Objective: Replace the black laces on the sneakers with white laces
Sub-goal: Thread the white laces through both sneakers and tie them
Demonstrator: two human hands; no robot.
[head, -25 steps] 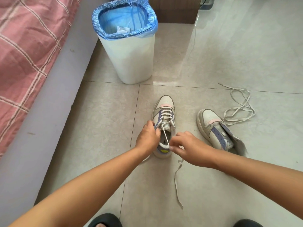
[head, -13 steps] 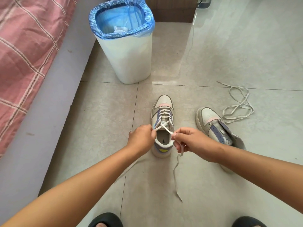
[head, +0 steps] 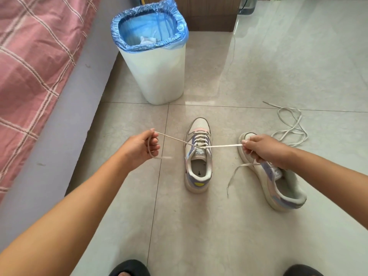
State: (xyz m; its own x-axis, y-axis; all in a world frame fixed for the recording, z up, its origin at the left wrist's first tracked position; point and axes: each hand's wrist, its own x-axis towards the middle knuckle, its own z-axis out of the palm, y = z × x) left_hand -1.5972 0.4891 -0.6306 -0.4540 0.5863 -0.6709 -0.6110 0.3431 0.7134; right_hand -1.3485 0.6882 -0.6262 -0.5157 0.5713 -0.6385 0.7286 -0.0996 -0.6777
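A white and lilac sneaker (head: 198, 168) stands on the floor tiles, toe away from me, threaded with a white lace (head: 223, 145). My left hand (head: 140, 145) grips one end of that lace to the shoe's left. My right hand (head: 264, 148) grips the other end to its right. Both ends are stretched taut sideways and cross over the tongue. The loose tail hangs below my right hand. A second sneaker (head: 278, 188) without a lace lies to the right, partly under my right hand. A loose white lace (head: 291, 126) lies coiled on the floor beyond it.
A white bin (head: 157, 76) with a blue liner stands behind the sneakers. A bed with a pink checked cover (head: 33, 56) runs along the left. Wooden furniture (head: 209, 14) is at the back. My dark slippers (head: 129, 269) show at the bottom edge.
My hands have moved apart from the shoe's top, left hand leftward and right hand rightward, drawing the two lace ends out taut to the sides.
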